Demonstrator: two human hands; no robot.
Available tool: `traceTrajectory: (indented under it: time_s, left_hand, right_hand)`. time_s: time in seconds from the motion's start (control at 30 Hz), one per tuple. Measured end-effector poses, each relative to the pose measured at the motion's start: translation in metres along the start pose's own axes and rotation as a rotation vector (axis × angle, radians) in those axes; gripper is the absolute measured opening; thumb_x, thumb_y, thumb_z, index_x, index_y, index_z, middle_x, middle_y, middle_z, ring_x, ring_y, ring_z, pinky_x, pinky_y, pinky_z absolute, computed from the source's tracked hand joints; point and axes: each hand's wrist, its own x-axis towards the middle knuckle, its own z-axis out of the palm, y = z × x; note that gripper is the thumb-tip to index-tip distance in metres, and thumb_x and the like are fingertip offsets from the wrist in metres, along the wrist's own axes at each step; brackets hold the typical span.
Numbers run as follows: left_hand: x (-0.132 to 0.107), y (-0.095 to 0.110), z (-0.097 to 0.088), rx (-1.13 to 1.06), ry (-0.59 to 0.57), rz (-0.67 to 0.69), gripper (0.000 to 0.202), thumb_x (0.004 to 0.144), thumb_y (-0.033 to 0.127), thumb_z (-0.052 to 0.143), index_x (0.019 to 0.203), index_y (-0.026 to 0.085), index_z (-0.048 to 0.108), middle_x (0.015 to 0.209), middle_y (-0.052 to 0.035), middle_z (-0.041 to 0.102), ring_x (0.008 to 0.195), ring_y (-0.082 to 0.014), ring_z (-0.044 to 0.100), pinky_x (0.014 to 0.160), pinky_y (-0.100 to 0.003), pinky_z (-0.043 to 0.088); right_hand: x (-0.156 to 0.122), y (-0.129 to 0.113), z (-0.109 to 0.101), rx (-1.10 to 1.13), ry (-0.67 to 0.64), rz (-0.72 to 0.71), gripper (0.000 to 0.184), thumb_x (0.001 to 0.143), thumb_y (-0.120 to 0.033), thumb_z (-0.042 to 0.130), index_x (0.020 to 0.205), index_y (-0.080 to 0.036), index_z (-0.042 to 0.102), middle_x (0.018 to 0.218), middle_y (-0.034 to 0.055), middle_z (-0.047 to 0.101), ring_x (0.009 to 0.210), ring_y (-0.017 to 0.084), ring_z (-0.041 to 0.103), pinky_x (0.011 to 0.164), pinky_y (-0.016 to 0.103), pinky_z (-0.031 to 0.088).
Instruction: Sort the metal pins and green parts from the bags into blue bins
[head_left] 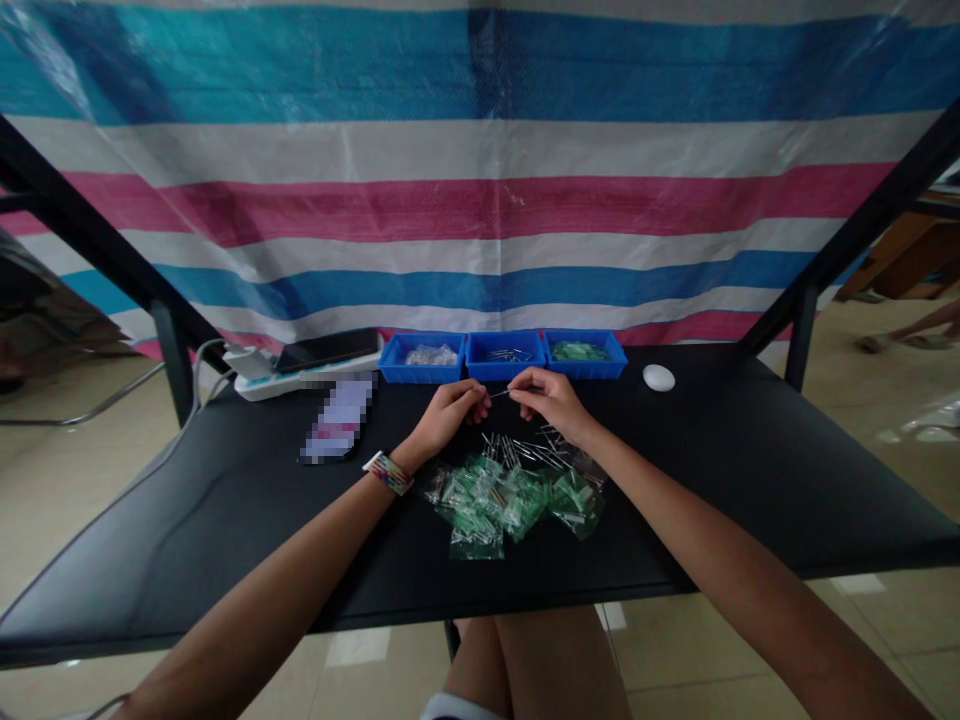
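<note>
My left hand (451,412) and my right hand (553,402) face each other over the middle of the black table, both with fingers pinched. Between their fingertips runs a thin metal rod (501,393), an end toward each hand; its exact kind is too small to make out. Just below the hands lies a loose spread of similar silvery rods (517,452). Nearer to me is a heap of small clear-and-green plastic packets (495,500), some with thin pieces inside. A patterned band (390,472) circles my left wrist.
Behind the hands stand three blue bins: one with clear packets (421,372), one with metal rods (480,372), one with green packets (611,369). A white power strip (259,386), a dark phone (330,349) and a blurred-screen phone (339,420) lie left. A white oval object (658,378) sits right.
</note>
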Motion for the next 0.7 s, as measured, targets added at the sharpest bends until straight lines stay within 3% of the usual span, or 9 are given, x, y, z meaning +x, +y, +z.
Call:
traceTrajectory:
  time_s: [0.27,0.43,0.7]
  left_hand:
    - [0.0003,-0.0012,-0.0011,-0.008,-0.026,-0.003,0.036,0.089,0.051,0.071,0.081,0.016,0.067,0.070,-0.0005,0.064,0.061,-0.0113,0.057,0.058,-0.023,0.043]
    - [0.0006,0.0009,0.0006,-0.034,-0.010,0.029,0.030,0.081,0.044,0.079,0.084,0.015,0.068,0.073,0.0000,0.064,0.063,-0.0110,0.058,0.061,-0.024,0.047]
    - [-0.0004,0.0049,0.0002,-0.039,0.040,0.033,0.028,0.079,0.040,0.081,0.084,0.015,0.071,0.072,-0.0009,0.065,0.062,-0.0109,0.057,0.060,-0.024,0.045]
  right_hand:
    - [-0.0024,0.0002,0.0014,-0.017,-0.011,-0.007,0.027,0.076,-0.038,0.082,0.090,-0.018,0.072,0.078,-0.0008,0.068,0.053,0.010,0.061,0.050,0.023,0.051]
    - [-0.0026,-0.0013,0.0000,0.018,-0.024,0.047,0.034,0.080,-0.045,0.078,0.098,-0.018,0.072,0.082,0.0016,0.072,0.052,0.011,0.062,0.050,0.024,0.051]
    - [-0.0017,-0.0003,0.0009,-0.006,-0.041,0.092,0.036,0.083,-0.054,0.074,0.082,-0.018,0.069,0.072,0.0019,0.072,0.053,0.012,0.063,0.050,0.022,0.050]
